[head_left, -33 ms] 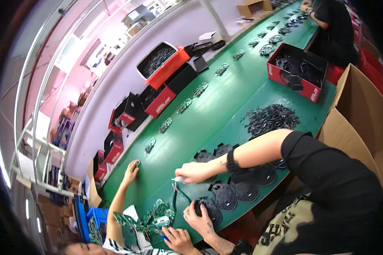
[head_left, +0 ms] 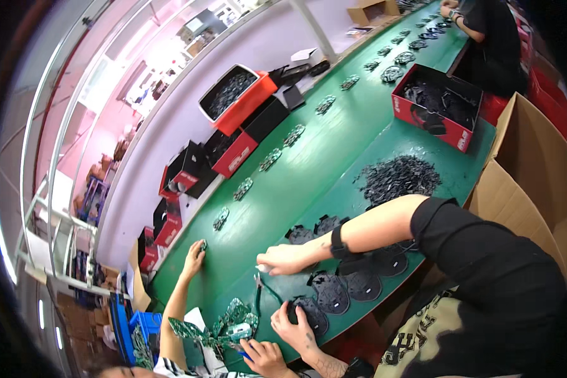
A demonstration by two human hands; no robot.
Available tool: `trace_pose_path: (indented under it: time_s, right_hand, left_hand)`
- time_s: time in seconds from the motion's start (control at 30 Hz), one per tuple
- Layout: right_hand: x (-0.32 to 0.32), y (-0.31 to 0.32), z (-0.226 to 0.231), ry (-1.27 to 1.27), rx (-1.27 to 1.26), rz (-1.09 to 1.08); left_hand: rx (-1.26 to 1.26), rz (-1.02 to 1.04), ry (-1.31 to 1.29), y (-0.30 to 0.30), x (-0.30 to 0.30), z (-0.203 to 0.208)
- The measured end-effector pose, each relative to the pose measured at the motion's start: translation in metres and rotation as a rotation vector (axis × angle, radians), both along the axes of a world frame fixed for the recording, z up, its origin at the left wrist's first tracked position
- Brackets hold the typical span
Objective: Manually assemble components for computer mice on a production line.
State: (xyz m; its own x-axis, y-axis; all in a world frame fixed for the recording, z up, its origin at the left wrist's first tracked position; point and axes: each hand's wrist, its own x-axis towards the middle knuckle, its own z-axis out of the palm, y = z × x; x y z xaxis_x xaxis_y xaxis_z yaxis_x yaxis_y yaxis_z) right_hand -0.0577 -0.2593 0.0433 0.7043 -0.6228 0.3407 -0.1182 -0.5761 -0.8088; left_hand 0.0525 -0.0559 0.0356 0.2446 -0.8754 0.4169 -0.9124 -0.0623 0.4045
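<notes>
My left hand (head_left: 292, 324) rests at the near edge of the green table, its fingers curled over a rounded black plastic shell (head_left: 315, 318). Above it, my right hand (head_left: 285, 259) is closed on a small white piece (head_left: 264, 268); the fingers hide most of it, so its kind does not show. Between the hands lie green-handled pliers (head_left: 259, 293), jaws pointing away. More black shells (head_left: 331, 293) sit in rows under and beside my right forearm. A heap of small black parts (head_left: 400, 179) lies beyond that arm.
At left, a co-worker's hands (head_left: 264, 358) handle green circuit boards (head_left: 236, 312). Board clusters (head_left: 269, 160) line the far strip. A red box of black parts (head_left: 435, 116) and an open carton (head_left: 523, 170) stand right; an orange bin (head_left: 236, 97) stands on stacked boxes behind.
My right hand has shifted slightly, and the white piece is turned so that its thin tip shows less. My left hand stays on the shell. The whole view has drifted a little.
</notes>
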Motion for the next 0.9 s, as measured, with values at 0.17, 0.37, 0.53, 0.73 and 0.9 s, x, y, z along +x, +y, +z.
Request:
trace_pose_path:
  time_s: [0.17, 0.37, 0.53, 0.73, 0.9]
  right_hand:
    - [0.011, -0.016, -0.013, 0.013, -0.225, 0.064]
    - [0.008, -0.029, -0.021, -0.005, -0.238, 0.115]
    - [-0.042, -0.025, 0.024, 0.291, -0.411, -0.028]
    - [-0.212, -0.06, 0.091, 0.61, -0.324, -0.182]
    - [-0.322, -0.058, 0.066, 0.639, -0.109, -0.283]
  left_hand:
    - [-0.049, -0.002, 0.278, -0.004, -0.008, 0.014]
    - [-0.121, -0.01, 0.684, 0.001, -0.012, 0.015]
    - [-0.207, 0.02, 1.03, 0.011, -0.014, 0.013]
    - [-0.308, 0.056, 1.407, 0.029, -0.016, 0.025]
    - [-0.19, -0.058, 1.553, -0.024, -0.062, 0.05]
